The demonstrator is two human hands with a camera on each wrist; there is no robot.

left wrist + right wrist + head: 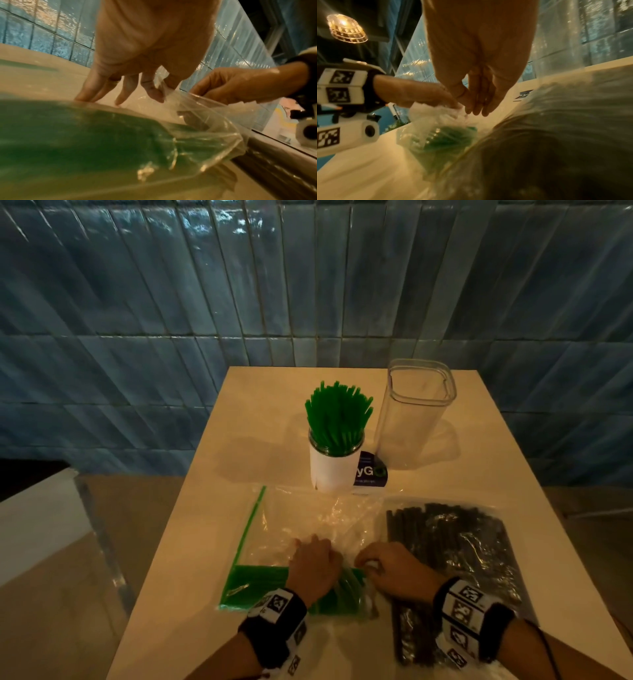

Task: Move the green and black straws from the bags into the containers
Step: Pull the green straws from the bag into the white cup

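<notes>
Left hand (313, 568) pinches the left bag (301, 522) of green straws (253, 583). Right hand (390, 570) seems to pinch its mouth, left of the black straws (455, 549).

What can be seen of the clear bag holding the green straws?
The clear bag is thin, crinkled plastic lying flat on the table, left of the bag of black straws. Green straws lie crosswise in its near end; the far part looks empty. A thin green line runs along its left edge. The left hand and the right hand each pinch its film at the right side.
</notes>
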